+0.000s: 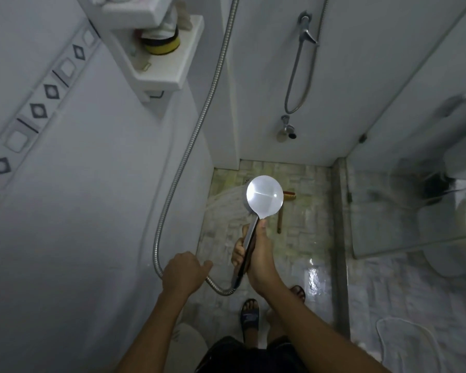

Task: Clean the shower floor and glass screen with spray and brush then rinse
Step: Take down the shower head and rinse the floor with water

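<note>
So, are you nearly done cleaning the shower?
Scrubbing looks done: the brush lies on the wet floor. Now the right hand aims the running shower head at the left side while the left hand holds the hose. The glass screen probably still needs rinsing.

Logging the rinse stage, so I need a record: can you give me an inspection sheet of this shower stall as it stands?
Surface: shower floor, tiled and wet, yellowish staining near the back wall.
Job's things: shower head spraying leftward; brush lying on the floor; spray bottle not seen.
Clutter: yellow-and-black round item on the wall shelf.
Hands: right hand grips the shower head's handle; left hand is curled over the shower hose.
Cables: shower hose hangs along the left wall; second hose loops below the mixer tap.
Surroundings: glass screen on the right.
</note>
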